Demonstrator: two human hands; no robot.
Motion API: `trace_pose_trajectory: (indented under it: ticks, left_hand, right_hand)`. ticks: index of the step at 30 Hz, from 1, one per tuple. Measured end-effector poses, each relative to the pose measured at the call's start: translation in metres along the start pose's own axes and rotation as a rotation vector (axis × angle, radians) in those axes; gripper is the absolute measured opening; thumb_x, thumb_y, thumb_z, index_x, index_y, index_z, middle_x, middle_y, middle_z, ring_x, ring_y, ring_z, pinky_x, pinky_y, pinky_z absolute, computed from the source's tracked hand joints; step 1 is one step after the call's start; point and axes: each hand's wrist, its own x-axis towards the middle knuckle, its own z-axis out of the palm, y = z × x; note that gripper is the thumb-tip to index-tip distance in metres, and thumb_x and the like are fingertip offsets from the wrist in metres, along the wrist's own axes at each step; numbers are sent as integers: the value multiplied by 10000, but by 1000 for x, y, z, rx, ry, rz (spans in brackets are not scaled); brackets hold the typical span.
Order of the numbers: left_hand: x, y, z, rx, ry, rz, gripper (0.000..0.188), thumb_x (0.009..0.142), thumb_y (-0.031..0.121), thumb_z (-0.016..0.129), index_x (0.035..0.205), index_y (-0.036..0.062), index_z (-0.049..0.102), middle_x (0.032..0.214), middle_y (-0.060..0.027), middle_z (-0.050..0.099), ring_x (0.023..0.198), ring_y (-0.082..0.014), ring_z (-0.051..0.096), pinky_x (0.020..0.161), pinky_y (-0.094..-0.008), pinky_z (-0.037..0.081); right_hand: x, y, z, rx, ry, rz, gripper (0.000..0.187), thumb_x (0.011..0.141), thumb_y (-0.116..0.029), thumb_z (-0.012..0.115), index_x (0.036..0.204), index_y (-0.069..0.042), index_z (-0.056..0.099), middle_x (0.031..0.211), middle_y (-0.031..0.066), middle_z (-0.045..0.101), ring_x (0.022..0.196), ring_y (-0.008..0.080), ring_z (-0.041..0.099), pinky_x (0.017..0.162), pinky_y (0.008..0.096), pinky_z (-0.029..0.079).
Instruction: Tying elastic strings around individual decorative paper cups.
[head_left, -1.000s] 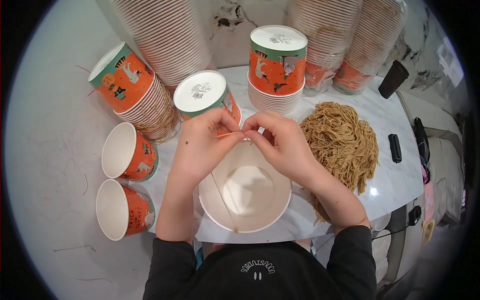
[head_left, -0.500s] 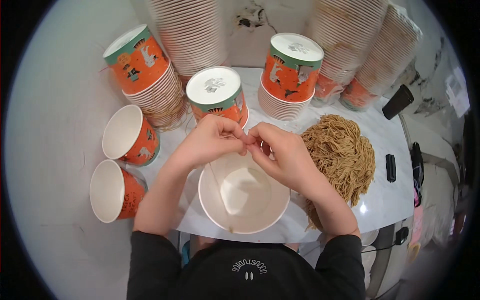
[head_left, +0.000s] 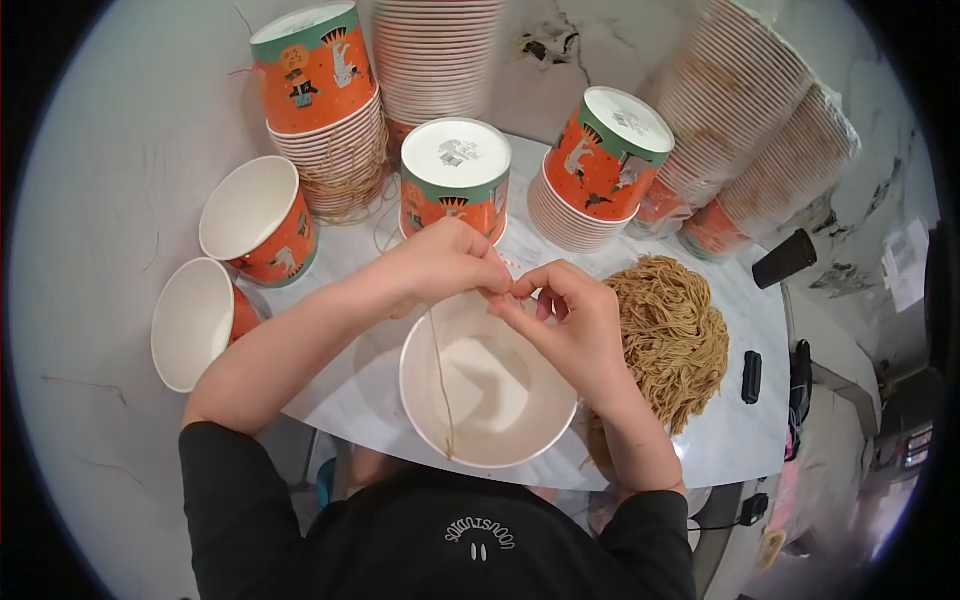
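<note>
A white paper bowl (head_left: 490,395) sits open-side up in front of me on the small white table (head_left: 350,390). Above its far rim my left hand (head_left: 440,262) and my right hand (head_left: 565,320) meet, both pinching a thin tan string (head_left: 441,375). The string hangs from my fingers down across the inside of the bowl to its near rim. A heap of the same tan string (head_left: 668,335) lies on the table just right of my right hand.
Orange and green printed paper cups stand upside down on stacks at the back (head_left: 455,180) (head_left: 600,150) (head_left: 315,80). Two open cups (head_left: 255,215) (head_left: 195,320) lie at the left. Tall white cup stacks (head_left: 730,110) rise behind. A small black device (head_left: 751,377) lies at the right.
The view has shifted, so the cups and bowl sit lower in the picture. My hands stay together over the bowl's far rim, still pinching the string.
</note>
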Motion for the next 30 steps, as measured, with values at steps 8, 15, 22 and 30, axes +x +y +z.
trace_pose_trajectory:
  ticks: [8,15,22,30]
  left_hand:
    - [-9,20,0,10,11,-57,301,906,265,759,972,-28,769,868,-43,744,848,-92,654,766,-253,509]
    - [-8,8,-14,213,-77,104,319,929,287,778,1000,-24,791,909,-39,756,881,-82,655,786,-263,522]
    - [3,-3,-22,20,-279,180,196,901,184,805,952,-5,796,951,-48,758,883,-92,666,786,-258,525]
    - [22,-16,-24,-95,-302,476,126,894,129,797,957,21,784,845,-6,724,752,-60,641,671,-221,506]
  right_hand:
    - [-1,5,-5,76,15,14,133,877,-99,797,949,-14,723,837,68,672,625,134,588,594,289,480]
    - [1,1,-16,97,-94,-99,99,925,-50,726,1010,-11,692,881,77,639,679,158,606,622,291,485]
    - [6,10,-15,96,-157,-199,109,939,-21,703,1035,-7,655,938,95,624,737,190,620,655,299,496]
    - [15,17,-8,53,-46,-326,137,915,33,694,1037,4,639,967,115,631,787,245,643,676,322,514]
